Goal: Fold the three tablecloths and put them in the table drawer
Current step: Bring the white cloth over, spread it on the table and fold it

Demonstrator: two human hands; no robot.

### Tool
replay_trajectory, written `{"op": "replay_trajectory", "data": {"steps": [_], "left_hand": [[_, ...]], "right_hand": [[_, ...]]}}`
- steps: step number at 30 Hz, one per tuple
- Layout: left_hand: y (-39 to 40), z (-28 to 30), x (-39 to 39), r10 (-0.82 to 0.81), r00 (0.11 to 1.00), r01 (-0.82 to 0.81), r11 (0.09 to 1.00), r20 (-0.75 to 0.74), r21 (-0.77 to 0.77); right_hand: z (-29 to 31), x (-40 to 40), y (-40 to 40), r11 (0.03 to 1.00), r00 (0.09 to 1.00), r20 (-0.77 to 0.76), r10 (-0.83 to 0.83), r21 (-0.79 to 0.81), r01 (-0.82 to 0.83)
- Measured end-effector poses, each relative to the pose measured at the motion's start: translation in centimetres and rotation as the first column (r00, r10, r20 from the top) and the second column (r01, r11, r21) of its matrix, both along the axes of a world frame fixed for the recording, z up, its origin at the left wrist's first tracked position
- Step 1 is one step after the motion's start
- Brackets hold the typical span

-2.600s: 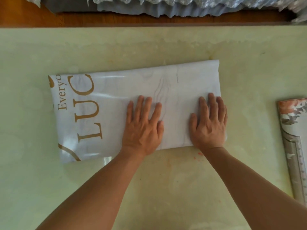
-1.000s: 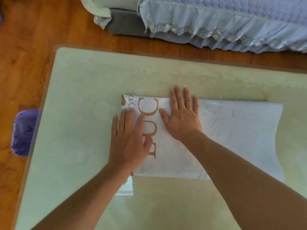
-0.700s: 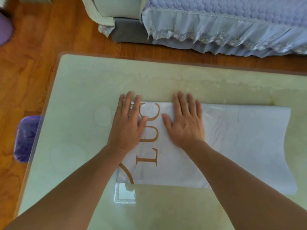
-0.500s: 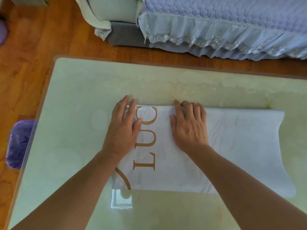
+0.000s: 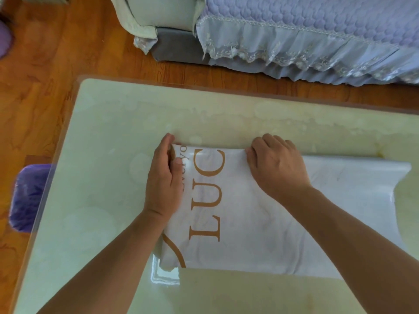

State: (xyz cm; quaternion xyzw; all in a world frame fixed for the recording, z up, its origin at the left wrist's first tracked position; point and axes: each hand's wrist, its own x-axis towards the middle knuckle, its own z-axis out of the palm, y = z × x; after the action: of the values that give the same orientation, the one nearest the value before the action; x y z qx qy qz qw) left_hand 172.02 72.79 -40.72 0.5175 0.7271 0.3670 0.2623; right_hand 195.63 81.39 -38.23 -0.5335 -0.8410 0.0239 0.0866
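Head view: white glossy tablecloth with gold lettering (image 5: 260, 214) folded at centre of pale green glass-topped table (image 5: 108, 137). Left hand (image 5: 162, 180) and right hand (image 5: 275, 165), flat moments ago, now curled, pinching 12 o'clock edge; next fold judged imminent

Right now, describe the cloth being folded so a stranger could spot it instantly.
Start at the pale green table in front of the lilac-skirted bed. On it lies a white tablecloth, its far edge gripped by the left hand and right hand. Large gold letters "LUC" mark it.
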Motion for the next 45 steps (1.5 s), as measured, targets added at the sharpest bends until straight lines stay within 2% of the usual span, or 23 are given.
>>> {"op": "replay_trajectory", "data": {"steps": [2, 5, 10, 15, 17, 19, 20, 23, 26, 30, 32, 36, 38, 41, 43, 45], "left_hand": [[0.3, -0.1, -0.1, 0.031, 1.000, -0.031, 0.999, -0.003, -0.012], [0.6, 0.1, 0.1, 0.038, 0.995, -0.038, 0.999, -0.091, 0.000], [0.2, 0.0, 0.3, -0.009, 0.978, 0.022, 0.998, -0.209, 0.061], [0.0, -0.5, 0.2, -0.013, 0.948, 0.036, 0.997, -0.317, 0.066], [0.1, -0.6, 0.3, -0.071, 0.886, 0.075, 0.997, -0.458, -0.009], [0.2, -0.3, 1.5, -0.195, 0.739, 0.138, 0.981, -0.644, -0.138], [0.1, -0.2, 2.4, -0.247, 0.695, 0.150, 0.968, -0.676, -0.199], [-0.3, 0.2, 4.8, -0.256, 0.714, 0.042, 0.945, -0.652, -0.325], [-0.6, -0.3, 4.9, -0.271, 0.681, 0.043, 0.942, -0.680, -0.333], [-0.5, -0.4, 5.0, -0.310, 0.669, 0.047, 0.925, -0.676, -0.378], [-0.5, -0.5, 5.1, -0.310, 0.666, 0.043, 0.924, -0.678, -0.380], [-0.4, -0.2, 4.9, -0.313, 0.683, 0.054, 0.923, -0.660, -0.382], [-0.2, -0.1, 4.7, -0.310, 0.717, 0.069, 0.923, -0.624, -0.379], [-0.6, 1.4, 3.9, -0.279, 0.852, 0.138, 0.936, -0.444, -0.323], [-2.6, 3.1, 3.2, -0.172, 0.900, 0.048, 0.952, -0.400, -0.303], [-5.6, 4.5, 3.0, -0.014, 0.948, -0.128, 0.898, -0.318, -0.421]], "right_hand": [[0.4, 0.6, -0.3, 1.000, 0.998, 0.046, 0.031, 0.003, -0.031], [-0.6, 0.4, 0.3, 0.994, 0.996, 0.084, -0.025, -0.100, 0.033], [-1.9, 0.5, 0.6, 0.992, 0.998, -0.054, -0.013, -0.123, 0.006], [-2.8, -0.6, 0.9, 0.996, 0.995, -0.102, -0.023, -0.092, 0.013], [-3.2, -0.6, 0.9, 0.996, 0.992, -0.118, -0.035, -0.085, 0.025], [-3.3, 0.0, 0.9, 0.997, 0.993, -0.111, -0.048, -0.071, 0.040], [-3.1, 0.2, 0.8, 0.997, 0.992, -0.111, -0.051, -0.070, 0.044], [-1.9, -0.6, 0.0, 0.988, 0.998, -0.054, -0.035, -0.151, 0.027], [-2.0, 3.1, -2.3, 0.963, 0.999, 0.039, -0.002, -0.270, 0.012], [-2.6, 14.8, -2.5, 0.923, 0.959, 0.188, -0.211, -0.283, 0.259], [-2.5, 17.2, -2.0, 0.906, 0.949, 0.205, -0.238, -0.305, 0.293], [-2.1, 18.6, -1.5, 0.842, 0.900, 0.189, -0.392, -0.320, 0.434], [-2.2, 18.5, -1.1, 0.833, 0.892, 0.211, -0.400, -0.322, 0.449], [-2.7, 17.9, -1.3, 0.805, 0.852, 0.239, -0.467, -0.283, 0.521], [-2.8, 17.6, -1.3, 0.809, 0.850, 0.231, -0.473, -0.270, 0.523], [-2.7, 17.7, -1.3, 0.811, 0.855, 0.233, -0.464, -0.277, 0.516]]}}
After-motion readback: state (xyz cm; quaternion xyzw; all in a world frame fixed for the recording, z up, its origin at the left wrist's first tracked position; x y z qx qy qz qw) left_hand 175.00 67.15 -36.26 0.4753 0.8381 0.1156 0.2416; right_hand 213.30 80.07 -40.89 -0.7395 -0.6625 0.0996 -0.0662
